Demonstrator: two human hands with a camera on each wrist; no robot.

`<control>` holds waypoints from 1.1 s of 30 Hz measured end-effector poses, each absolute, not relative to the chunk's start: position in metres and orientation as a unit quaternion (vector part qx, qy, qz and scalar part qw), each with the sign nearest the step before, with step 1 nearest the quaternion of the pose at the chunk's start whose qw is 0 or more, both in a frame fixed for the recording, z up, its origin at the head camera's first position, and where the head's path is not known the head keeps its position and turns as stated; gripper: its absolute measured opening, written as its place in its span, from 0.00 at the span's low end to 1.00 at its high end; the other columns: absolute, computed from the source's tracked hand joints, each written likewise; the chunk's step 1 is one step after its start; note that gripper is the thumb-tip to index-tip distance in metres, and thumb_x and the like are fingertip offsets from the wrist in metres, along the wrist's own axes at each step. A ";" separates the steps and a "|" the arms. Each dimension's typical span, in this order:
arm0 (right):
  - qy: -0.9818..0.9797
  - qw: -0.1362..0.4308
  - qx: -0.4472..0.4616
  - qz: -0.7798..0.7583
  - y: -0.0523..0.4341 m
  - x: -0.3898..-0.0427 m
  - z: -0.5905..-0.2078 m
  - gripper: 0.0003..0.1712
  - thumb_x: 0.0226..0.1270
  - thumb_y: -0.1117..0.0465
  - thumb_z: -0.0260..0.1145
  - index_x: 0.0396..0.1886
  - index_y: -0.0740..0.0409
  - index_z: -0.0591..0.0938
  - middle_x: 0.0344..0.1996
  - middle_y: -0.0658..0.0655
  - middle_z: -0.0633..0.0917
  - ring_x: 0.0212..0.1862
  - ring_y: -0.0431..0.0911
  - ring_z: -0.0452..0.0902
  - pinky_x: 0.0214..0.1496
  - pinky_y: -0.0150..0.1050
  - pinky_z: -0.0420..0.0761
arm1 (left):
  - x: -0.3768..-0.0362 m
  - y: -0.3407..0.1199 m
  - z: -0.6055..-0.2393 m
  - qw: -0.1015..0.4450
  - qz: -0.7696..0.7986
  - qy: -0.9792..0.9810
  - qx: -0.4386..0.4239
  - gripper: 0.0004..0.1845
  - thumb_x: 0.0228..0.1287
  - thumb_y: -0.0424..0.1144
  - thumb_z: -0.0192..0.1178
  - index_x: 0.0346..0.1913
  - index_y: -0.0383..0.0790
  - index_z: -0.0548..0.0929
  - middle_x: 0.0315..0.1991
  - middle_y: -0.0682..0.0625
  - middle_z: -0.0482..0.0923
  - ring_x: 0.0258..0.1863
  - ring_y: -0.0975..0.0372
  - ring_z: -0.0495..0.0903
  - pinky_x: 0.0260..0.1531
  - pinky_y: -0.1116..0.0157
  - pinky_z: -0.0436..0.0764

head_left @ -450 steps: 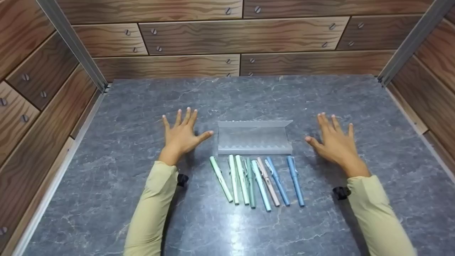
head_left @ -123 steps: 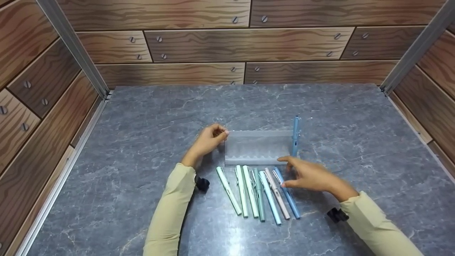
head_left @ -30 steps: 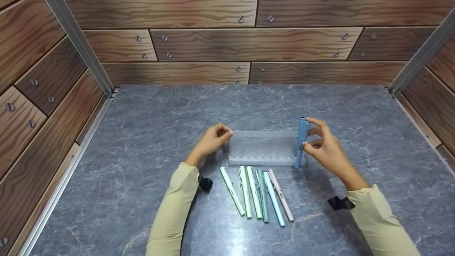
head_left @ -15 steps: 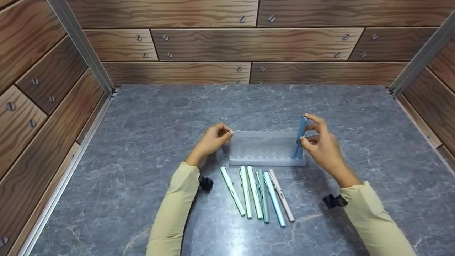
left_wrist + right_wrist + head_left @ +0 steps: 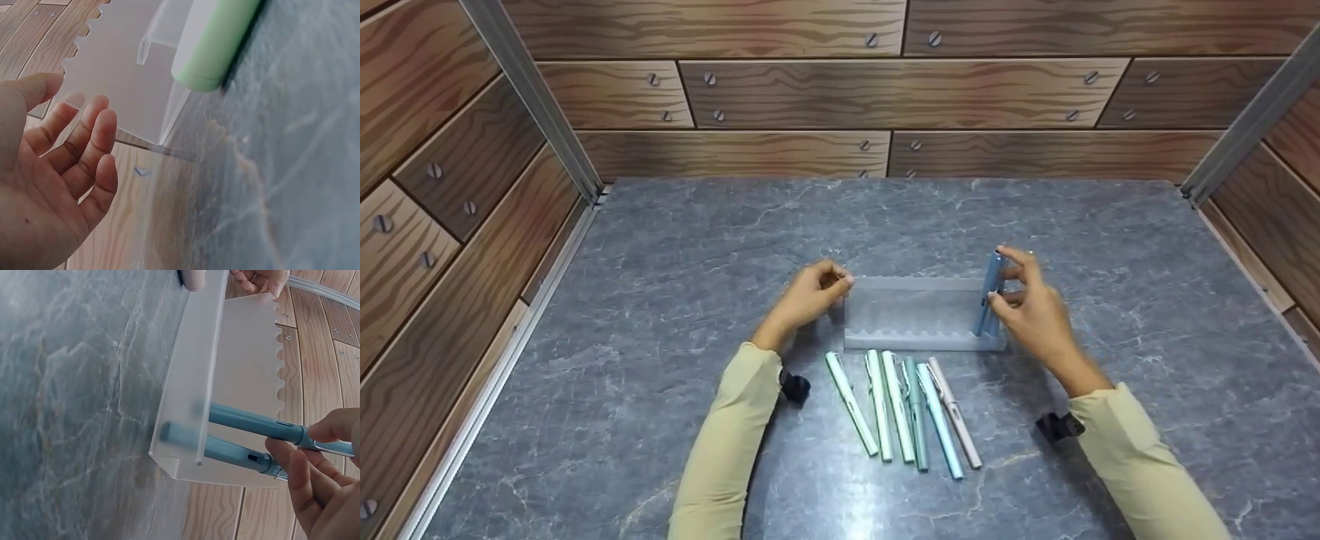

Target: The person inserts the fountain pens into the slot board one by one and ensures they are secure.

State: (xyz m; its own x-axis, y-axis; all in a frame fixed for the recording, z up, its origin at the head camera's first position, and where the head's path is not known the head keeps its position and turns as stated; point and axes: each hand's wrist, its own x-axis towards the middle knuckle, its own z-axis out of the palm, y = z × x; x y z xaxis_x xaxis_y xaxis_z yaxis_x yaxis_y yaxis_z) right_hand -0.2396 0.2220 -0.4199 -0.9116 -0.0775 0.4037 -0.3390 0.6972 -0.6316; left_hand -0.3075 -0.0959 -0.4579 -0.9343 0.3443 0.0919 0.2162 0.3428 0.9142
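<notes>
Head view above; wrist views close on rack (image 5: 919,315)

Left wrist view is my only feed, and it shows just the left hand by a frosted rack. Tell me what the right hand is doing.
Observer: The right hand pinches the top of a blue pen standing near the right end of the rack.
Operator: Report whether that pen is alone in the rack.
Observer: No. The right wrist view shows a second blue pen beside it, nearer the end wall.
Operator: Count the pens outside the rack.
Observer: Six loose pens lie side by side on the table, in front of the rack.
</notes>
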 end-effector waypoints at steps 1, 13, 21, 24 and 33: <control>-0.906 0.175 0.114 0.369 0.222 -0.240 -0.420 0.37 0.61 0.73 0.63 0.68 0.53 0.63 0.47 0.68 0.81 0.38 0.61 0.86 0.31 0.42 0.82 | -0.307 -0.096 -0.458 0.061 0.550 0.815 0.170 0.11 0.70 0.40 0.56 0.45 0.34 0.79 0.32 0.47 0.80 0.32 0.50 0.80 0.28 0.71 0.75; -0.923 0.164 0.108 0.330 0.220 -0.242 -0.422 0.38 0.60 0.71 0.64 0.69 0.52 0.64 0.45 0.66 0.83 0.36 0.58 0.86 0.30 0.47 0.83 | -0.307 -0.094 -0.458 0.062 0.560 0.810 0.160 0.11 0.69 0.40 0.57 0.44 0.34 0.79 0.30 0.50 0.78 0.29 0.59 0.77 0.29 0.73 0.75; -0.929 0.153 0.111 0.318 0.219 -0.244 -0.420 0.38 0.61 0.70 0.64 0.71 0.52 0.63 0.45 0.66 0.83 0.36 0.57 0.86 0.31 0.47 0.83 | -0.308 -0.094 -0.458 0.058 0.559 0.810 0.167 0.11 0.70 0.40 0.57 0.44 0.34 0.79 0.30 0.50 0.78 0.29 0.58 0.77 0.28 0.73 0.75; -0.934 0.155 0.112 0.302 0.218 -0.244 -0.419 0.38 0.61 0.69 0.65 0.71 0.53 0.63 0.45 0.65 0.83 0.34 0.56 0.85 0.30 0.48 0.82 | -0.308 -0.094 -0.458 0.060 0.561 0.809 0.166 0.11 0.69 0.40 0.57 0.44 0.34 0.79 0.30 0.49 0.78 0.29 0.57 0.77 0.28 0.72 0.74; -0.939 0.199 0.122 0.252 0.219 -0.247 -0.422 0.38 0.58 0.68 0.68 0.69 0.53 0.67 0.39 0.57 0.78 0.27 0.44 0.72 0.25 0.35 0.66 | -0.307 -0.095 -0.457 0.062 0.548 0.819 0.159 0.11 0.70 0.41 0.57 0.45 0.35 0.79 0.33 0.47 0.80 0.31 0.54 0.79 0.28 0.72 0.73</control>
